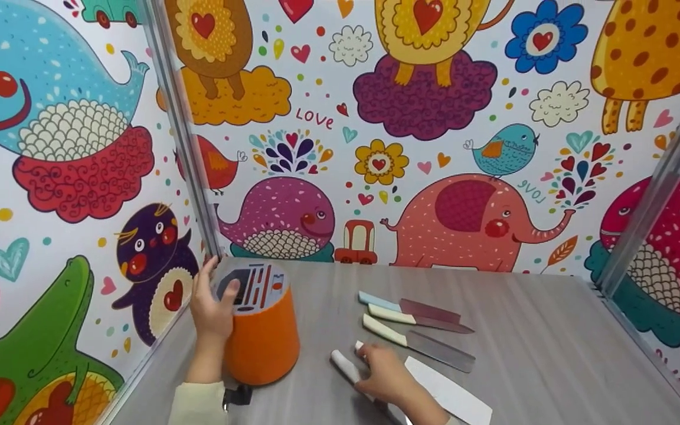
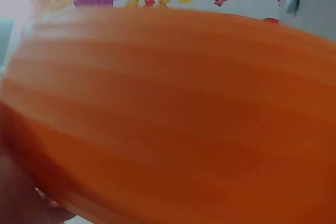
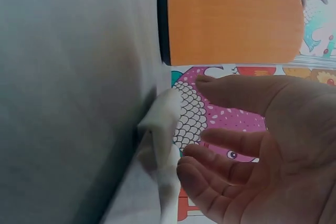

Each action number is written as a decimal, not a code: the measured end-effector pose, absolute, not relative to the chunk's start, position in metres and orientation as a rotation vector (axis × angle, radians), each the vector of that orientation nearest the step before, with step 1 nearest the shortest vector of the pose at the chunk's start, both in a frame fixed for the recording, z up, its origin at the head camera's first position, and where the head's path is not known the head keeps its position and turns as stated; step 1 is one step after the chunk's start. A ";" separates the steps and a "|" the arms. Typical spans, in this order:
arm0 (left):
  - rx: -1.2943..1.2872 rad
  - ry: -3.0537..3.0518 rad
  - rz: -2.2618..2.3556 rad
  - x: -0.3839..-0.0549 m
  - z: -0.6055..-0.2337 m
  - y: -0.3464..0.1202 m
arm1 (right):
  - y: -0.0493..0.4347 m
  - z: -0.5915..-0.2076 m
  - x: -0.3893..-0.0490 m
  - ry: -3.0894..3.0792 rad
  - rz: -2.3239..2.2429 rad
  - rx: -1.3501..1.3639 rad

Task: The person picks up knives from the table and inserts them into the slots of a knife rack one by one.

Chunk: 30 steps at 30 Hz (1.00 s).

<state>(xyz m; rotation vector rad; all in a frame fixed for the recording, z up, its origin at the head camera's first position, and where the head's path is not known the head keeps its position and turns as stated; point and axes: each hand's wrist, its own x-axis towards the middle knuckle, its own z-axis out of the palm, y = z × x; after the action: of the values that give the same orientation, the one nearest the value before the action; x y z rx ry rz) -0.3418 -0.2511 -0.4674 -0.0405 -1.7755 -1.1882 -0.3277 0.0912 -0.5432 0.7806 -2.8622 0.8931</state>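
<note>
One white-handled knife [image 1: 345, 365] lies just below the spread right grip [image 1: 390, 375].

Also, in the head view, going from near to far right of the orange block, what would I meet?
Right grip, cream-handled broad knife, cream-handled pointed knife, blue-handled knife, patterned wall.

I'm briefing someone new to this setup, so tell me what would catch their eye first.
The bright orange knife block likely stands out first, upright on the left of the grey table, with the left hand at its upper side. Next come the knives lying to its right, the right hand close to the nearer handles. Behind, a big pink elephant decorates the cartoon-covered wall.
</note>
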 end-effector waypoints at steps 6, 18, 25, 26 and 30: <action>-0.057 -1.850 -1.360 -0.350 -0.490 -0.260 | 0.089 -0.550 -0.328 -2.858 0.815 0.805; -0.043 -1.822 -1.721 -0.355 -0.501 -0.241 | 0.090 -0.551 -0.327 -2.911 0.728 0.756; -0.248 -1.788 -1.827 -0.360 -0.509 -0.228 | 0.089 -0.553 -0.327 -2.938 0.701 0.748; -0.280 -1.778 -1.836 -0.361 -0.511 -0.226 | 0.089 -0.553 -0.327 -2.939 0.702 0.747; -0.380 -1.748 -1.876 -0.364 -0.517 -0.220 | 0.090 -0.552 -0.327 -2.919 0.692 0.756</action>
<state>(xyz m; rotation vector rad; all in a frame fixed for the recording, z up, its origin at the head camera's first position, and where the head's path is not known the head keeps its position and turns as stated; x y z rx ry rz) -0.3645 -0.2202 -0.5168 -0.3797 -1.7476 -1.8756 -0.3273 0.0902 -0.5525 0.7558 -2.9188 0.6925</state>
